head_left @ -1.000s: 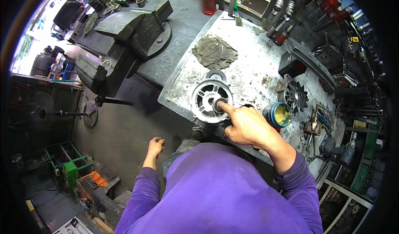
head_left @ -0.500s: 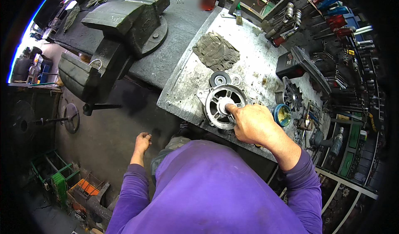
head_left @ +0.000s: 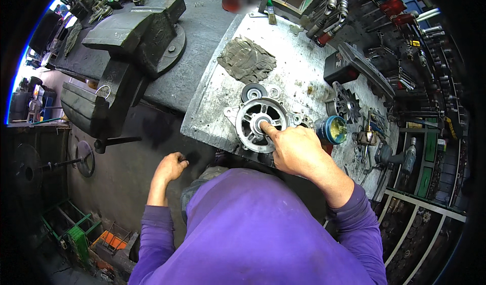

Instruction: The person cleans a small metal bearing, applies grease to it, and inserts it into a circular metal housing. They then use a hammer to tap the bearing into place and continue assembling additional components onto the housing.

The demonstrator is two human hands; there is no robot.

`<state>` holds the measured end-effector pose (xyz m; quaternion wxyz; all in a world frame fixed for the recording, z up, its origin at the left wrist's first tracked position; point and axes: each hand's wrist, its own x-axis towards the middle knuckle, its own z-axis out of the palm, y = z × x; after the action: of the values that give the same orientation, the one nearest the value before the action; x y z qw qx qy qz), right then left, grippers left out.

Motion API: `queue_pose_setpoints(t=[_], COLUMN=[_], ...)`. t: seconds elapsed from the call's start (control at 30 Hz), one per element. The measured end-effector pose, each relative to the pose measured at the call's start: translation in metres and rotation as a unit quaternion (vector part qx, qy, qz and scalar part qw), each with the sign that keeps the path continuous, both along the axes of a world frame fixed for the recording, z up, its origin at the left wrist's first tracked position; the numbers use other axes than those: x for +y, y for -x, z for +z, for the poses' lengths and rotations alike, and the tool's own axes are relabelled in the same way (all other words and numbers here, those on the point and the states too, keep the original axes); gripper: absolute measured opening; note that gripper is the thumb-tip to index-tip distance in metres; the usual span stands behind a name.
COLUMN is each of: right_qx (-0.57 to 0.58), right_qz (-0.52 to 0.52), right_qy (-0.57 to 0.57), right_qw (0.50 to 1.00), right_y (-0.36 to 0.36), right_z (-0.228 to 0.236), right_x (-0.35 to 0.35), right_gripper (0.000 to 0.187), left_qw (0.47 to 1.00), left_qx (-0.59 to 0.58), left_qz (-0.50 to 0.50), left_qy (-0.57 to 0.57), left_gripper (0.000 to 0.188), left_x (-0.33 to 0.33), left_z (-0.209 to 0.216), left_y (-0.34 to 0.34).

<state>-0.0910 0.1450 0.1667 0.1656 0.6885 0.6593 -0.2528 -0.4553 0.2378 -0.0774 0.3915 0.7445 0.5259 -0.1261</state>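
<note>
On the near part of the workbench board lies a round, spoked metal housing (head_left: 241, 133), shaped like an alternator end cover, open side up. My right hand (head_left: 298, 151) is over its right side with the index finger stretched onto the central hub; the other fingers are curled under and hold nothing I can see. A tub of yellowish grease (head_left: 336, 129) stands just right of that hand. My left hand (head_left: 171, 167) hangs off the bench's front edge, fingers curled together; what they hold, if anything, is hidden. A small pulley (head_left: 254, 93) touches the housing's far side.
A large bench vise (head_left: 129, 39) occupies the left bench. Gray work gloves (head_left: 247, 59) lie on the board. Farther right are a finned rotor (head_left: 347, 104), a black box (head_left: 340, 67) and a power tool (head_left: 386, 154). Screwdrivers and sockets hang along the right.
The view has shifted, moving the bench leftward in the picture. My left hand has come up slightly nearer the bench. My right index finger stays at the hub.
</note>
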Motion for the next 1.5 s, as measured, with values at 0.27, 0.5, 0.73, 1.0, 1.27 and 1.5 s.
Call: queue_pose_setpoints(t=[0.27,0.5,0.73,1.0,1.27,1.5], right_qx=[0.041,0.035,0.149,0.138,0.169,0.122], right_qz=[0.021,0.046,-0.05,-0.011,-0.01,0.007], right_qy=[-0.072,0.038,-0.169,-0.352,-0.34,-0.308], right_qw=[0.996,0.998,0.973,0.926,0.925,0.944], right_y=[-0.01,-0.017,-0.041,-0.046,-0.043,-0.036], right_z=[-0.01,-0.009,0.007,-0.061,-0.079,-0.066], right_x=[-0.007,0.007,-0.021,-0.016,-0.011,-0.002], right_gripper=[0.066,0.066,0.055,0.046,0.045,0.046], left_qw=[0.905,0.899,0.946,0.944,0.933,0.937], left_qx=[-0.336,-0.162,-0.118,-0.153,-0.238,-0.096], left_qz=[-0.104,-0.186,-0.127,-0.102,-0.022,-0.124], left_qy=[-0.239,-0.361,-0.274,-0.274,-0.27,-0.312], left_gripper=[0.035,0.053,0.058,0.06,0.045,0.042], left_x=[-0.012,-0.021,-0.017,-0.023,-0.03,-0.033], left_z=[0.206,0.178,0.186,0.167,0.137,0.166], left_y=[-0.148,-0.215,-0.218,-0.206,-0.194,-0.204])
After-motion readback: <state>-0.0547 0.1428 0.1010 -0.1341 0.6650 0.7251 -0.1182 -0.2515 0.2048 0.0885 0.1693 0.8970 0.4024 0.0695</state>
